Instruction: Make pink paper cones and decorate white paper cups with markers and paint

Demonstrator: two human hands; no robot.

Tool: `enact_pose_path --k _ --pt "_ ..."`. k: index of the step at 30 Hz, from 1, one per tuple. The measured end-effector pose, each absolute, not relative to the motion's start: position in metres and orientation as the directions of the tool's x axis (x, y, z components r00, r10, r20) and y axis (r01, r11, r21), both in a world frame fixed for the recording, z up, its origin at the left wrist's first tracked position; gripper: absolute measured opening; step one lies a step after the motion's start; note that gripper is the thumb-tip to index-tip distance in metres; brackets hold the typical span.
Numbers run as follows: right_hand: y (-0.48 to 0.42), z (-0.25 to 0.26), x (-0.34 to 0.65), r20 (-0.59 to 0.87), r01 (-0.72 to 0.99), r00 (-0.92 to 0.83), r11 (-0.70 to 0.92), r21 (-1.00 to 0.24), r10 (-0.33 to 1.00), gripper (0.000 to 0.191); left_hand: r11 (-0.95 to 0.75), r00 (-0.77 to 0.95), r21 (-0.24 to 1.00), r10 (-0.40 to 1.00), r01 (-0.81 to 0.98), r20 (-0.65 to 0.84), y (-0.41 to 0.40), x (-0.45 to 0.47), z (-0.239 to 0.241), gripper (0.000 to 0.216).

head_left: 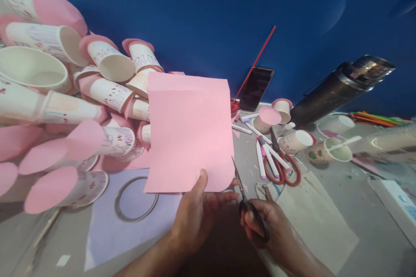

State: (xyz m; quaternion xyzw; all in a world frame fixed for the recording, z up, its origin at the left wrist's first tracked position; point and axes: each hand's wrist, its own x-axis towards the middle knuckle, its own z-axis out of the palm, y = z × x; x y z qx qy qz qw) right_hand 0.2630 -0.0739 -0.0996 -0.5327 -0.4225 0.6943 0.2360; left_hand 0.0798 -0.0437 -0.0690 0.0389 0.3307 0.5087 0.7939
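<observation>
A sheet of pink paper (190, 134) is held up in the middle of the view, its lower right corner cut to a curve. My left hand (198, 207) grips its lower edge, thumb on the front and fingers behind. In my right hand (263, 225) is a pair of scissors (243, 190) with black handles, the blades pointing up along the paper's right edge. Whether the blades touch the paper I cannot tell. Below and left of the sheet, a grey ring (121, 210) lies on purple paper (100, 229).
Decorated paper cups with pink discs (113, 95) are piled at the left. To the right lie white markers (268, 160), red-handled scissors (297, 173), more cups (295, 142) and a dark flask (328, 91). A phone (256, 88) leans against the blue wall (208, 17).
</observation>
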Motion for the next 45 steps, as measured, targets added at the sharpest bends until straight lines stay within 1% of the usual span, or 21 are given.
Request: enact_pose_path --k 4,8,11,14,20,24,31,36,39,45 --pt "-0.074 -0.098 0.264 -0.573 0.112 -0.328 -0.571 -0.813 0.752 0.063 0.445 0.225 0.419 0.85 -0.791 -0.477 -0.044 0.077 -0.069 0.04" --pt "-0.071 -0.09 0.266 -0.584 0.105 -0.353 -0.59 -0.801 0.73 0.065 0.453 0.221 0.414 0.839 -0.789 -0.497 -0.045 0.076 -0.07 0.039" --pt "-0.067 -0.085 0.267 -0.592 0.101 -0.356 -0.6 -0.793 0.723 0.066 0.441 0.208 0.433 0.849 -0.786 -0.486 -0.046 0.075 -0.07 0.037" --pt "-0.064 -0.084 0.268 -0.594 0.109 -0.362 -0.6 -0.793 0.719 0.066 0.434 0.199 0.453 0.856 -0.779 -0.477 -0.046 0.074 -0.07 0.038" --pt "-0.064 -0.081 0.27 -0.588 0.129 -0.371 -0.587 -0.799 0.719 0.072 0.447 0.221 0.451 0.855 -0.772 -0.468 -0.047 0.072 -0.07 0.041" --pt "-0.064 -0.078 0.271 -0.593 0.146 -0.373 -0.586 -0.797 0.714 0.07 0.449 0.225 0.451 0.855 -0.771 -0.467 -0.047 0.072 -0.07 0.041" --pt "-0.066 -0.079 0.276 -0.625 0.176 -0.391 -0.611 -0.772 0.676 0.069 0.429 0.162 0.48 0.85 -0.765 -0.502 -0.051 0.068 -0.068 0.036" --pt "-0.066 -0.077 0.275 -0.647 0.195 -0.391 -0.629 -0.753 0.654 0.071 0.425 0.15 0.503 0.854 -0.753 -0.498 -0.055 0.065 -0.071 0.04" --pt "-0.068 -0.079 0.275 -0.65 0.186 -0.408 -0.639 -0.746 0.641 0.07 0.415 0.151 0.501 0.861 -0.759 -0.485 -0.057 0.063 -0.072 0.04" --pt "-0.076 -0.087 0.277 -0.645 0.152 -0.434 -0.654 -0.741 0.629 0.065 0.424 0.143 0.497 0.849 -0.757 -0.508 -0.062 0.06 -0.076 0.043"
